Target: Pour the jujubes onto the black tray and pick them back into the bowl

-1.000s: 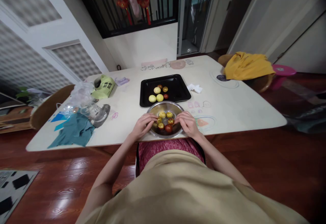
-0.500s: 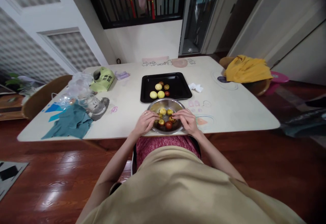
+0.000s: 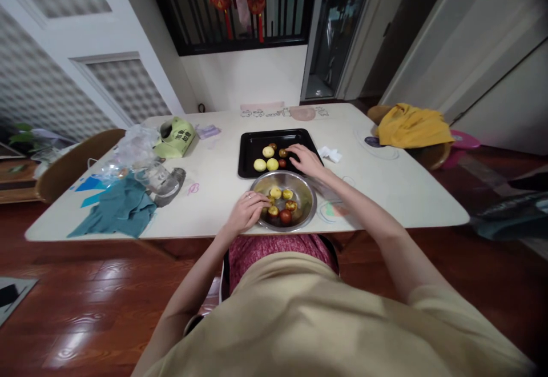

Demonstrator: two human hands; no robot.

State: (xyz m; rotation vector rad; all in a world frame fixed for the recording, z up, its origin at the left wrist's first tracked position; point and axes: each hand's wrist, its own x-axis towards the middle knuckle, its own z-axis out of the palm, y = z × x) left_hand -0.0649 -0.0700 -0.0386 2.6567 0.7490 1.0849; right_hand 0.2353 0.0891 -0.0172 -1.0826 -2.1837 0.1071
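A steel bowl (image 3: 311,208) stands at the table's near edge, holding several small round fruits, yellow, brownish and one dark red fruit (image 3: 285,216) that looks like a tomato. My left hand (image 3: 248,210) reaches over the bowl's left rim, its fingers closed on a small yellow-green fruit (image 3: 271,200), partly hidden by the fingertips. Beyond the bowl is a black tray (image 3: 252,140) with pale yellow fruits (image 3: 260,165) and smaller brown-red ones. My right hand (image 3: 306,160) is over its right side, fingers stretched out, the fingertips at a small brownish fruit (image 3: 282,153).
A crumpled white tissue (image 3: 330,154) lies right of the tray. On the left are a green bag (image 3: 176,137), clear plastic bags (image 3: 137,145) and a teal cloth (image 3: 117,205). Yellow clothing (image 3: 413,127) covers a chair at the right.
My right hand has left the bowl and moved forward to the tray; the brownish-yellow fruit it was touching now lies free in the bowl. My left hand stays at the bowl.
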